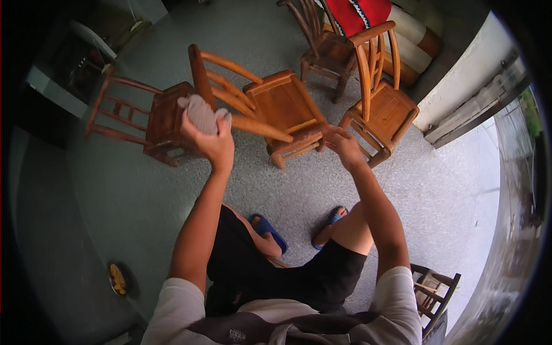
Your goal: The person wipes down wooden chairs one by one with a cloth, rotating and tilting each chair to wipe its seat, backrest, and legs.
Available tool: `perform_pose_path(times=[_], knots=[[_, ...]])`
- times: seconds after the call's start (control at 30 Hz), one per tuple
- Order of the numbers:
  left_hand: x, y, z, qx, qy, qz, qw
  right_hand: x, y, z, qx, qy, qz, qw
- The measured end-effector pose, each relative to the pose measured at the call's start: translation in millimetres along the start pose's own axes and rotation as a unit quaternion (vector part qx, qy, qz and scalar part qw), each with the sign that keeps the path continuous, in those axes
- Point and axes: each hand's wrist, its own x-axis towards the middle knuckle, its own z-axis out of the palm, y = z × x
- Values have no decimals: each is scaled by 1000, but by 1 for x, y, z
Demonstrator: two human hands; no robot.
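Note:
A wooden chair [281, 105] stands in front of me, its slatted back pointing left. In my left hand [215, 144] is a bunched grey cloth [199, 113], held up against the top rail [199, 71] of that chair's back. Part of the rail is hidden behind the cloth and hand. My right hand [346, 145] has its fingers on the near right corner of the seat; the fingertips are partly hidden and slightly blurred.
A darker wooden chair [166, 116] is close on the left. Two more wooden chairs, one brown [330, 56] and one orange-toned [386, 105], stand to the right. Red fabric [362, 15] lies behind them. A small dark chair [435, 293] is at lower right, and a bowl [117, 279] at lower left.

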Motion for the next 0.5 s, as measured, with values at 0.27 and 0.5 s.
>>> perform_pose_path(times=[0.27, 0.5], knots=[[78, -68, 49, 67, -4, 112, 991, -162, -25, -22, -466, -27, -116, 877], [158, -136, 37, 174, -67, 177, 966, -190, -16, -13, -661, 78, -170, 727]])
